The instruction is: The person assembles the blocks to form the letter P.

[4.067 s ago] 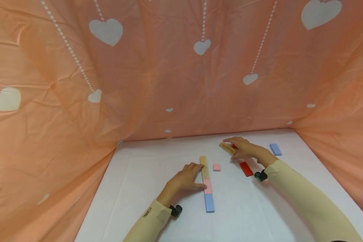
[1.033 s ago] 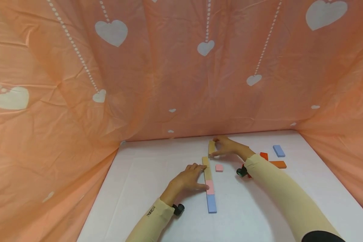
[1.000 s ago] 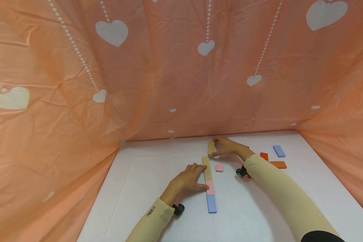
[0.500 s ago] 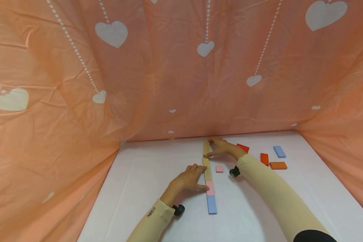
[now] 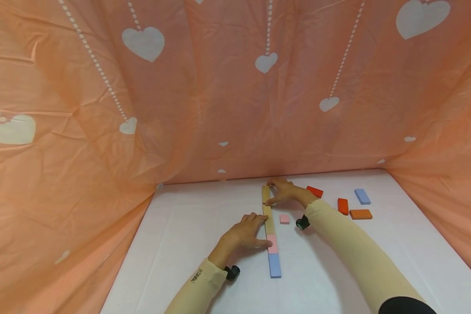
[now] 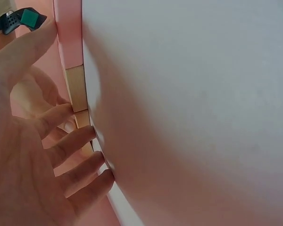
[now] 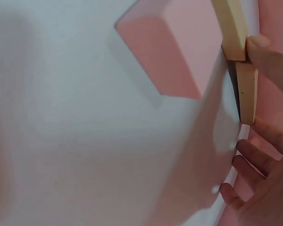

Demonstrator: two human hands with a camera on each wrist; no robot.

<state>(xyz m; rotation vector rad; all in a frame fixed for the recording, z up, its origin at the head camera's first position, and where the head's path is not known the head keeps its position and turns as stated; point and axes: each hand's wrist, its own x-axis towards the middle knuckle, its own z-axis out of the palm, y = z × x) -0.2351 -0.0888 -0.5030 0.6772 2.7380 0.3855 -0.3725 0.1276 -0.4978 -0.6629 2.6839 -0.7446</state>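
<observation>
A straight row of flat blocks runs away from me: a blue block (image 5: 274,266) nearest, then a pink block (image 5: 274,249), then tan wooden blocks (image 5: 270,227). My left hand (image 5: 241,233) lies along the row's left side, fingers extended, thumb touching the pink block and index finger a tan one. At the far end my right hand (image 5: 285,192) holds the last tan block (image 5: 265,195) lengthwise between thumb and index finger. In the right wrist view that block (image 7: 246,92) stands end to end with its neighbour, slightly angled; the other fingers are spread.
A small pink square block (image 5: 284,219) lies just right of the row. Further right are two red blocks (image 5: 343,206), an orange block (image 5: 360,214) and a blue block (image 5: 362,196). A peach cloth with white hearts (image 5: 235,109) hangs behind the white table (image 5: 188,226).
My right hand has brought the tan block left from among the right-hand blocks to the row's far end, straightening it. The left hand has stayed on the row.
</observation>
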